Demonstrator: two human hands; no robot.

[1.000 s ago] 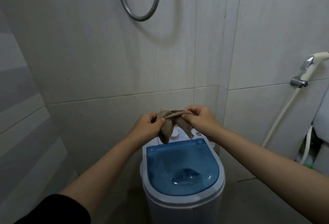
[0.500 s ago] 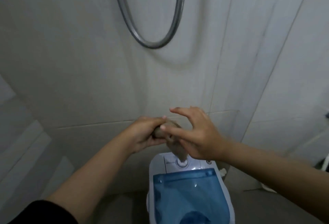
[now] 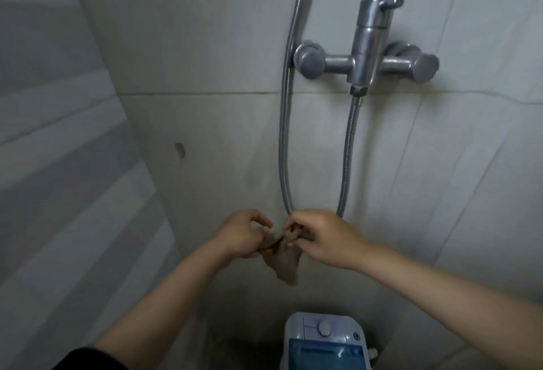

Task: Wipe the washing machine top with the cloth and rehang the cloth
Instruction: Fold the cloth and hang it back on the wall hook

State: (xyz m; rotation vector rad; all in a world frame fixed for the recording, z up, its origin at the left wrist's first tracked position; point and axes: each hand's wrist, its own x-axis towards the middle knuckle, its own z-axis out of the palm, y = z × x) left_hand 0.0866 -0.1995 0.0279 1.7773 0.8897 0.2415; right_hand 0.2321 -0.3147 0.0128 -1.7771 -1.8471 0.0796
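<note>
Both hands have risen from just above the washing machine [image 3: 324, 340] to the bottom loop of the shower hose [image 3: 284, 164]. The left hand [image 3: 242, 234] and right hand [image 3: 321, 237] each keep a closed grip on the brown cloth [image 3: 283, 261], bunched between them with one corner dangling. Wiping looks done; rehanging, likely over the hose, seems underway.
</note>
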